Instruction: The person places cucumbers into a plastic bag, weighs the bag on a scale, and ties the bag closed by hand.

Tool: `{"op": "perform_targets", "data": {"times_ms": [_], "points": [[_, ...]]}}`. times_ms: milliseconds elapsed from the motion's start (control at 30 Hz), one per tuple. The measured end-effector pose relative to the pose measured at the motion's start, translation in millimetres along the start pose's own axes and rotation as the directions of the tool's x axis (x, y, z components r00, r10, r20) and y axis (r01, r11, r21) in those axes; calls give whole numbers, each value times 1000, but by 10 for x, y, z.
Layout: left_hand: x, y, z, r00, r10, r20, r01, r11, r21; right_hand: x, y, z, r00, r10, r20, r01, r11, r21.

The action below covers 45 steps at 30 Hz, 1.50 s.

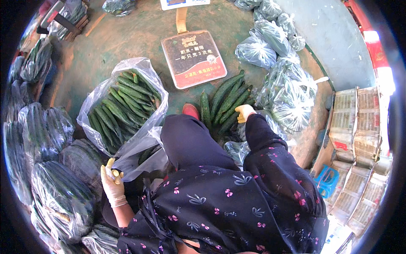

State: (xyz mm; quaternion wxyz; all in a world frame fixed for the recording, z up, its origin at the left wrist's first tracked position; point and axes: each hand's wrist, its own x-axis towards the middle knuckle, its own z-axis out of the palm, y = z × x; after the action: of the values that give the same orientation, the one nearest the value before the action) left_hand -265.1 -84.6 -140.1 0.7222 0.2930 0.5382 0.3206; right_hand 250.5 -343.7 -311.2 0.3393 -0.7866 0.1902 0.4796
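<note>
My left hand (pixel 113 182), in a pale glove with yellowed fingertips, is raised at the lower left, beside the edge of a large clear plastic bag (pixel 133 165). Its fingers are partly bent; whether they pinch anything is not plain. Many green cucumbers (pixel 123 104) lie in the wide mouth of that bag. My right hand (pixel 244 113), gloved likewise, is at the right end of a loose pile of cucumbers (pixel 228 100) on the floor. The fingers point down at the pile, and their grip is hard to make out.
A platform scale (pixel 195 60) stands on the floor ahead. Tied bags of produce (pixel 285 85) are heaped at the right, and bagged cucumbers (pixel 62 197) at the left. Plastic crates (pixel 353 123) and a blue stool (pixel 327 181) are at the far right. My red shoe (pixel 190 111) is between bag and pile.
</note>
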Motion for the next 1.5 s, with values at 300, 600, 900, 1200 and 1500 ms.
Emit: {"op": "perform_targets", "data": {"times_ms": [300,600,900,1200,1500], "points": [[-44,-36,27,996,-74,-45,76,996,37,469,389,251,977,-179,-117,55,739,-672],[4,-140,-2,991,-105,-84,105,994,-7,-314,531,369,973,-231,30,202,903,380],[-39,-188,218,996,-91,15,91,994,-52,-16,191,600,733,-375,567,639,95,-763],[-81,-103,463,985,-171,25,162,963,215,-1242,-2074,1957,552,-346,759,812,430,-395],[-193,-151,538,952,-277,128,249,948,200,-362,-2076,3451,504,-737,450,779,162,-606]]}}
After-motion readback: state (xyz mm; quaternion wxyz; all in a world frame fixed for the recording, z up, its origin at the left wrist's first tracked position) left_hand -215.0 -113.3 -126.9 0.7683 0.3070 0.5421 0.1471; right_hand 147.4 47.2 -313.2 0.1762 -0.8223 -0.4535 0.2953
